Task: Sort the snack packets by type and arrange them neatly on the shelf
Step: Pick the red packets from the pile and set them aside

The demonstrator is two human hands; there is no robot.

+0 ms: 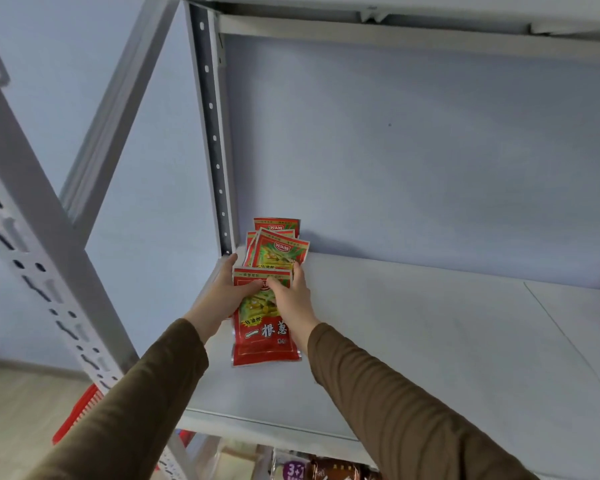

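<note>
Sleeves, olive-brown, knitted: two, one on each forearm, reaching up and away from the camera onto the shelf board.

Red rectangular foil snack packet with green-yellow picture and white lettering (264, 327): one, lying flat on the white shelf board (413, 341) between both wrists. Long axis runs from the front edge toward the back wall; lower end near the wrists, upper end under the fingertips.

Left hand (220, 294): grip at the packet's upper left edge, thumb laid across its face, fingers out past the edge toward the corner post. It appears to pinch the packet's top; whether the fingers curl under it cannot be told.

Right hand (293, 297): grip at the packet's upper right, thumb meeting the left thumb on the packet's face, fingers reaching beyond toward the next item. Both grips sit equally near the packet; neither is spread wide.

Stack of matching red foil packets (278, 249): several, loosely fanned and tilted, directly beyond both grips in the shelf's back left corner, beside the perforated grey steel upright (212, 133). Right fingertips touch or nearly touch its front packet.

Judgement: same type gathered in one corner; the near packet lies in line with the stack, so the coming move is likely a straight push away from the wrists, along its long axis.

Red plastic basket (78, 415): partly seen below the left sleeve. Other packets, brown and purple (312, 469): on the lower level beneath the wrists.
</note>
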